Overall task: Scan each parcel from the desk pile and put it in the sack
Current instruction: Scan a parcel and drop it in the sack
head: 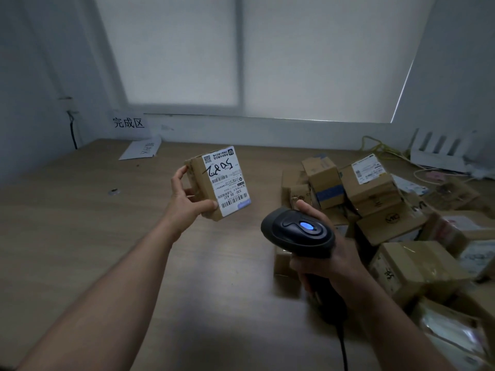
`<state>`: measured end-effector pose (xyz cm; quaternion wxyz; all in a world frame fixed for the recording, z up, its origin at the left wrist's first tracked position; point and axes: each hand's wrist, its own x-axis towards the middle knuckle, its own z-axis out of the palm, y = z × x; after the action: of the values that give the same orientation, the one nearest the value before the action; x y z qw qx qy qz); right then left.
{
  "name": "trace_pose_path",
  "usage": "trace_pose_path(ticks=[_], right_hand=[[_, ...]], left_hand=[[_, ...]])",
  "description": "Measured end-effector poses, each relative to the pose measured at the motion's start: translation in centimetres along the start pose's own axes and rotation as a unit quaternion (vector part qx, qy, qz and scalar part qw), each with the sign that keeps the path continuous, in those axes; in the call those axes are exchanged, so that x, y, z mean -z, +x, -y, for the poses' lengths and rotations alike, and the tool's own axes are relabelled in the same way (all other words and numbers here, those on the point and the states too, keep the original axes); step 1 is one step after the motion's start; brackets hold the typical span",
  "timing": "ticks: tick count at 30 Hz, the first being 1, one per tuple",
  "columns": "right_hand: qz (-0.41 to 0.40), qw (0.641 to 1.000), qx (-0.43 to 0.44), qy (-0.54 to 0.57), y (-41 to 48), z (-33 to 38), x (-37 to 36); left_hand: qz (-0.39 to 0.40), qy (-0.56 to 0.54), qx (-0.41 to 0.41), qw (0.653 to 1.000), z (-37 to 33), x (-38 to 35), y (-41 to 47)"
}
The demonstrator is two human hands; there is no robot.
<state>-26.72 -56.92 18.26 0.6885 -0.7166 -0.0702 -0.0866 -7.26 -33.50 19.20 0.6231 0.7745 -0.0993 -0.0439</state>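
My left hand [184, 199] grips a small cardboard parcel [206, 183] above the middle of the wooden desk [80, 223], its white shipping label with barcodes and handwritten digits turned toward me. My right hand [321, 253] holds a black handheld barcode scanner [297, 231] by its handle, to the right of and below the parcel. A blue light glows on top of the scanner, and its cable hangs down toward me. The pile of cardboard parcels [375, 199] fills the right side of the desk. No sack is in view.
A white paper sign [142, 149] lies at the back left of the desk, and a sheet with black characters [128, 122] hangs on the wall above it. A white rack [439, 153] and loose cables [385, 151] sit at the back right. A small round object [114, 192] lies on the left.
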Motion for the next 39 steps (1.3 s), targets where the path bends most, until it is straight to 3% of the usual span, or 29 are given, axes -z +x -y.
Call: trace_pose_path(ticks=[14,33,39], right_hand=[[-0.042,0.999,-0.015,0.025,-1.2,0.1,1.8],[0.007,0.997,-0.027,0.078,-1.3,-1.6,3.9],[0.070,0.990,-0.031,0.122,-0.4,-1.2,1.3]], left_hand=[[0.003,0.014,-0.005,1.000,0.5,-2.2,0.5],[-0.051,0.051,-0.009,0.997,1.4,-3.3,-1.8],[-0.084,0.059,0.006,0.995,2.5,-0.5,-4.5]])
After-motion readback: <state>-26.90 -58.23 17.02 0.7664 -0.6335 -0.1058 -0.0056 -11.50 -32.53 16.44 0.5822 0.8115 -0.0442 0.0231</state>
